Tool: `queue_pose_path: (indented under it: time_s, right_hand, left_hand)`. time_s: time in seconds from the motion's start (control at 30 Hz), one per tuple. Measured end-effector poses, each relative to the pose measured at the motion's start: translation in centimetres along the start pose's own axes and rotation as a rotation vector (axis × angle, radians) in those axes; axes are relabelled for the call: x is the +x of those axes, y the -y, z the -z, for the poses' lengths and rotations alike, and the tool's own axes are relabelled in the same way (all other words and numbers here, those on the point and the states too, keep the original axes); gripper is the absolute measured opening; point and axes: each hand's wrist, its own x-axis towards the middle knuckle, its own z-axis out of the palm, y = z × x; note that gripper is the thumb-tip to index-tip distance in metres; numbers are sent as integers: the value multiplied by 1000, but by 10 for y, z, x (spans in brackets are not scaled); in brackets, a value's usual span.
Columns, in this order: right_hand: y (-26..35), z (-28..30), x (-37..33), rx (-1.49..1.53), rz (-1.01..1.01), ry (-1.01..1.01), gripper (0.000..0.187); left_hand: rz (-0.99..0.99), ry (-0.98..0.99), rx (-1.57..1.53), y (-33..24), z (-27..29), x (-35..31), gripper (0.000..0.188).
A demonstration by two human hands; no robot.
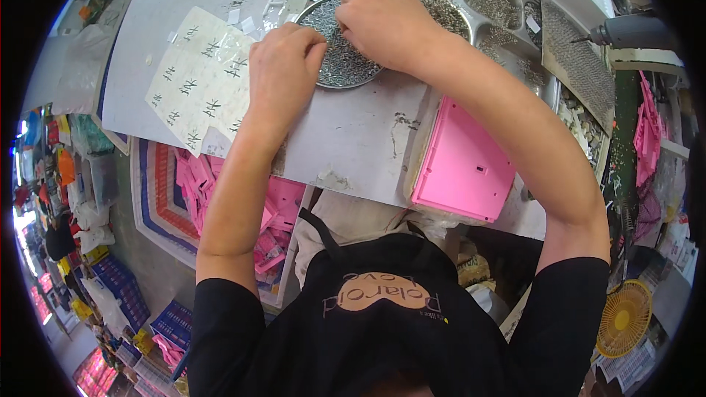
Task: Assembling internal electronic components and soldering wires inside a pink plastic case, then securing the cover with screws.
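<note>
A view from above of a person in a black top working at a grey, worn table (353,147). Both bare forearms reach up from the lower edge and meet at a round metal dish (346,66) heaped with tiny silvery screws, which sits near the middle of the tabletop, toward its far side.

The left hand (283,73) rests at the dish's left rim, fingers curled inward into a loose fist; whether it grips anything cannot be told. The right hand (386,18) lies over the far right part of the dish, fingers bent down into the screws — what it pinches, if anything, is hidden beneath the knuckles.

Room around the dish is tight. Just left of it lies a clear plastic sheet over paper with dark tally marks (202,84), its edge close to the left hand. Behind and to the right, a larger metal tray (478,11) of the same small screws nearly touches the dish. A pink plastic panel (463,165) sits at the table's near right edge, under the right forearm. Bare tabletop opens between the dish and the near edge.

Below the table's left side, a crate of pink plastic parts (220,191) stands on the floor. A power drill (632,29) lies at far right.
</note>
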Motion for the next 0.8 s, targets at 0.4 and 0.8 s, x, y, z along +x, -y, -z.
queue_pose_path:
  time_s: [0.4,0.8]
  right_hand:
    - [-33,115,-157,890,-715,-95,7]
    - [-44,97,-223,922,-1004,5,13]
  left_hand:
    - [-84,280,-623,-108,-19,-8,20]
    - [-151,649,-311,-124,-16,27,32]
